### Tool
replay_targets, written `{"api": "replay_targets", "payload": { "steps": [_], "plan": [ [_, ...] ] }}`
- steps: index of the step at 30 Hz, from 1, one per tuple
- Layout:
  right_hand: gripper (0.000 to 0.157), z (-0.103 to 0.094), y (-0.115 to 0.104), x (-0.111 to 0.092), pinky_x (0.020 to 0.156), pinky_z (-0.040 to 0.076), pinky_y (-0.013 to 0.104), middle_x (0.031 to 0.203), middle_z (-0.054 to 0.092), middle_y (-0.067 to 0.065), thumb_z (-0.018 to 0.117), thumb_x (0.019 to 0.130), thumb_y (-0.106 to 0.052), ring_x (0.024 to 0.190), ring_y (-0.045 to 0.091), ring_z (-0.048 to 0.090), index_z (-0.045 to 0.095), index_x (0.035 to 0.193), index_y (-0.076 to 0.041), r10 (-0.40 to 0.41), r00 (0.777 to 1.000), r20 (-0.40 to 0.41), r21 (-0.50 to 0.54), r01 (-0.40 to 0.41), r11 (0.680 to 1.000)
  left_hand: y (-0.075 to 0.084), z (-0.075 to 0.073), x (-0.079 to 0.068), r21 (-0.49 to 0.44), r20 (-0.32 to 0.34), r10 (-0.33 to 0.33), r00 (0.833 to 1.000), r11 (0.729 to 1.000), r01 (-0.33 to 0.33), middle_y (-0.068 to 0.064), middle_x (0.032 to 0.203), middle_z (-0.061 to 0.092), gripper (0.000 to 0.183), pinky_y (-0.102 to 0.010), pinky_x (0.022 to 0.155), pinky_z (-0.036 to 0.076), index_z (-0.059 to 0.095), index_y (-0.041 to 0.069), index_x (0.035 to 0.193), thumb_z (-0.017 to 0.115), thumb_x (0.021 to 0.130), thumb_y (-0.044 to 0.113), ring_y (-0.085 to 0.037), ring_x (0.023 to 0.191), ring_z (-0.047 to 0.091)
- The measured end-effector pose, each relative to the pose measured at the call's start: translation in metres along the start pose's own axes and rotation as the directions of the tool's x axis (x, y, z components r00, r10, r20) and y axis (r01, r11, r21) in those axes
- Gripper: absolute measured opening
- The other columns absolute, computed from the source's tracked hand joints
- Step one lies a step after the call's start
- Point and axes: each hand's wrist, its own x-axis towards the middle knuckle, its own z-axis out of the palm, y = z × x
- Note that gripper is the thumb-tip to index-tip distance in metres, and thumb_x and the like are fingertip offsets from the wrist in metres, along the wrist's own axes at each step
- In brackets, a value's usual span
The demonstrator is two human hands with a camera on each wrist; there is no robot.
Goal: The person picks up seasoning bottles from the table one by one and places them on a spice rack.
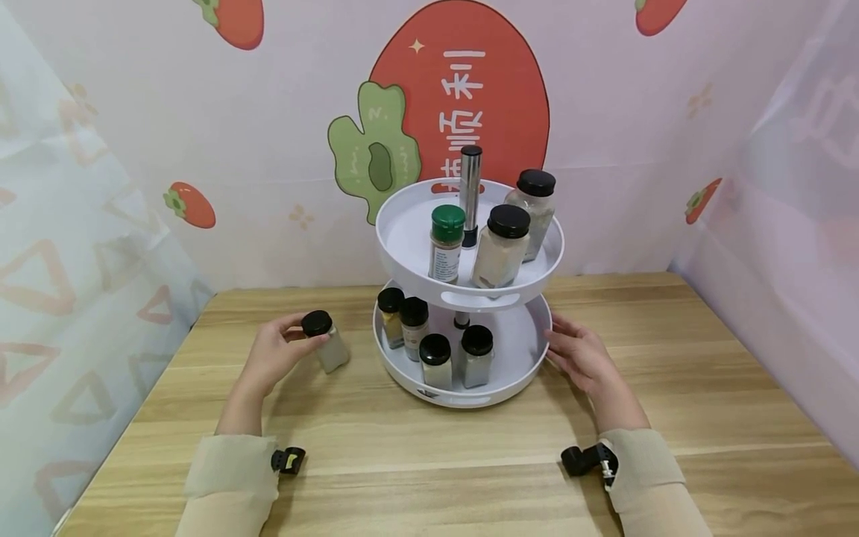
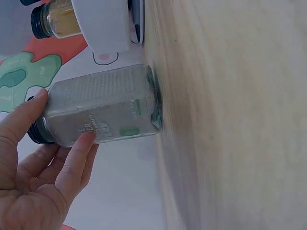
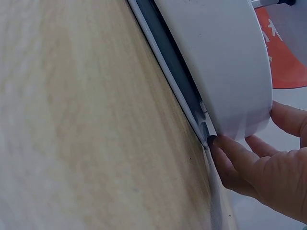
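My left hand (image 1: 278, 350) holds a clear glass spice jar (image 1: 332, 353) by its black-lidded upper part, thumb on one side and fingers on the other. Grey-white powder fills this jar, and its base is at or just over the wooden table, slightly tilted. To its right stands a white two-tier turntable rack (image 1: 463, 400). My right hand (image 1: 582, 352) touches the outer wall of the lower tier (image 3: 230, 72) at its right side, fingertips near the bottom edge. Several black-lidded jars (image 1: 477, 358) stand on that lower tier, towards its left and front.
Up on the upper tier (image 1: 409, 216) are a green-capped shaker (image 1: 446, 242) and two black-lidded jars, one (image 1: 500, 250) in front of the other (image 1: 533, 212). A metal post (image 1: 471, 186) rises through the middle. Behind the wooden table (image 1: 429, 477) hangs a strawberry-print backdrop (image 1: 282, 134).
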Motion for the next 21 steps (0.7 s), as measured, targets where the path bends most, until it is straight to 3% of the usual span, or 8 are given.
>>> {"api": "replay_targets", "payload": {
  "steps": [12, 18, 21],
  "plan": [
    [0.065, 0.001, 0.002, 0.001, 0.086, 0.052, 0.012, 0.160, 0.016, 0.024, 0.045, 0.103, -0.005, 0.100, -0.005, 0.057, 0.011, 0.157, 0.002, -0.009, 1.000, 0.006, -0.021, 0.009, 1.000, 0.008, -0.008, -0.011, 0.005, -0.017, 0.001, 1.000, 1.000, -0.001, -0.017, 0.137, 0.059, 0.057, -0.016, 0.081, 0.054, 0.061, 0.007, 0.135, 0.078, 0.087, 0.032, -0.030, 0.118, 0.063],
    [0.065, -0.002, 0.000, 0.003, 0.087, 0.052, 0.013, 0.161, 0.014, 0.027, 0.045, 0.102, -0.004, 0.099, -0.005, 0.059, 0.010, 0.157, 0.003, -0.010, 1.000, 0.024, -0.026, 0.011, 1.000, 0.015, -0.014, -0.014, 0.019, -0.026, 0.004, 1.000, 1.000, -0.004, -0.015, 0.134, 0.062, 0.056, -0.016, 0.081, 0.054, 0.062, 0.008, 0.134, 0.078, 0.086, 0.032, -0.001, 0.103, 0.064],
    [0.066, -0.004, -0.002, 0.005, 0.087, 0.053, 0.013, 0.161, 0.014, 0.029, 0.047, 0.102, -0.004, 0.098, -0.005, 0.061, 0.011, 0.157, 0.004, -0.013, 0.999, 0.034, -0.039, 0.015, 0.999, 0.019, -0.019, -0.018, 0.039, -0.026, 0.000, 1.000, 0.999, 0.001, -0.015, 0.133, 0.063, 0.058, -0.016, 0.081, 0.054, 0.061, 0.008, 0.135, 0.078, 0.086, 0.033, 0.007, 0.097, 0.061]
  ]
}}
